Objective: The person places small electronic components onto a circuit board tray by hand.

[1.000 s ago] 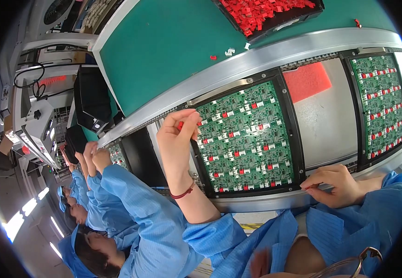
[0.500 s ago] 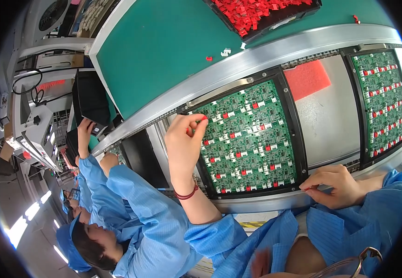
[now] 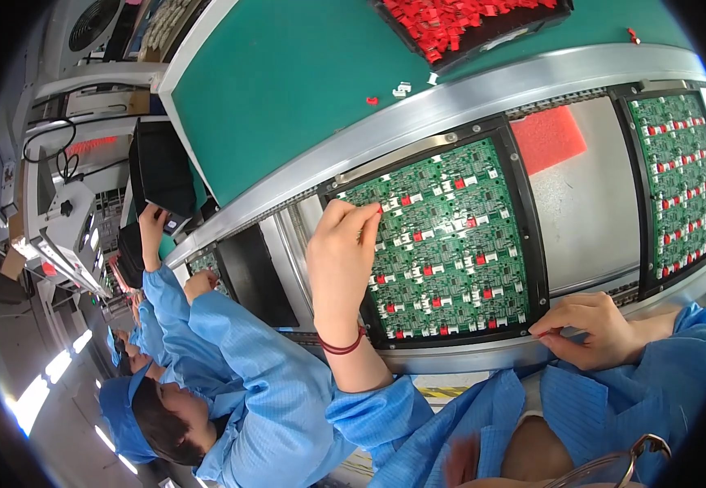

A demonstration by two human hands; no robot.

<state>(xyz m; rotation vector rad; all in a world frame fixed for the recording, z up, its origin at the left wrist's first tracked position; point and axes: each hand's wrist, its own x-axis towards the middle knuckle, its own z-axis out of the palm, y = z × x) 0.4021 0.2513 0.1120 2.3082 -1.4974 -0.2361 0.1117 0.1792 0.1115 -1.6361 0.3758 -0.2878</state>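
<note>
My left hand (image 3: 343, 259), with a dark red cord at its wrist, pinches a small red connector (image 3: 380, 210) over the upper left part of a green circuit board panel (image 3: 451, 236). White sockets and several red connectors stand in rows on that panel, which sits in a black frame (image 3: 525, 220). Part of the panel's left side is hidden behind my hand. By the frame's lower right corner, my right hand (image 3: 587, 329) has thumb and forefinger pressed together. A bit of red, likely another red connector (image 3: 542, 334), shows at those fingertips.
A black bin (image 3: 503, 37) of red connectors stands on the green table (image 3: 288, 89), with loose red and white pieces nearby. A second framed panel (image 3: 682, 179) lies at right, past a pink foam sheet (image 3: 550, 140). At left works a co-worker in blue (image 3: 263, 390).
The framed panel has shifted slightly right in view. My left hand has moved a little right and down in view, its pinch still closed. My right hand stays nearly in place.
</note>
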